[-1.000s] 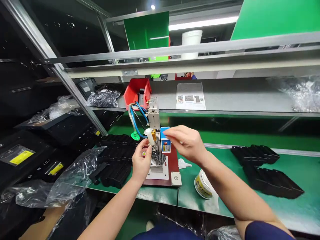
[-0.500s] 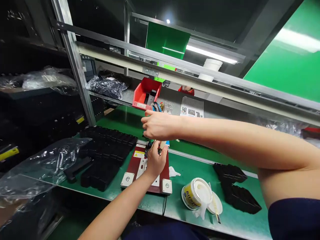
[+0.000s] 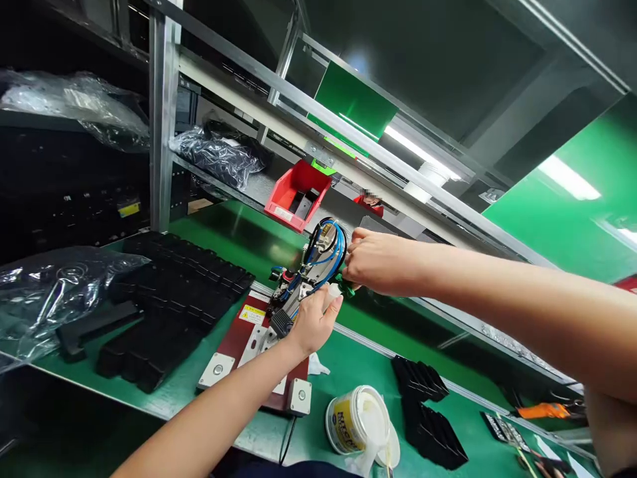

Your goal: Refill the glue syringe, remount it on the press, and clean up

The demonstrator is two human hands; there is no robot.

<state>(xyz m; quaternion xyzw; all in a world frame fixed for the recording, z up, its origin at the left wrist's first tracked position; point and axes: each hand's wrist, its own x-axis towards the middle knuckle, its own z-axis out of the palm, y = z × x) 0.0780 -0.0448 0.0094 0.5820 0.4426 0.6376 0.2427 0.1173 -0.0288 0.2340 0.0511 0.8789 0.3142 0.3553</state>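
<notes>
Vs. half a second ago: view tilted more, right hand [image 3: 375, 262] now right of the blue hoses [image 3: 343, 244] instead of covering them. Left hand [image 3: 311, 322], mid-frame, pinched closed around white tube [image 3: 334, 291]. Right fingers curled by green piece [image 3: 347, 287]; can't tell if gripping it. Bare bench [image 3: 365, 358] right of maroon base [image 3: 231, 341], bounded by tub [image 3: 341, 421] at bottom, black parts [image 3: 432, 431] lower right.

Factory workshop, benchtop machine [image 3: 313, 271], red bin [image 3: 281, 200]
</notes>
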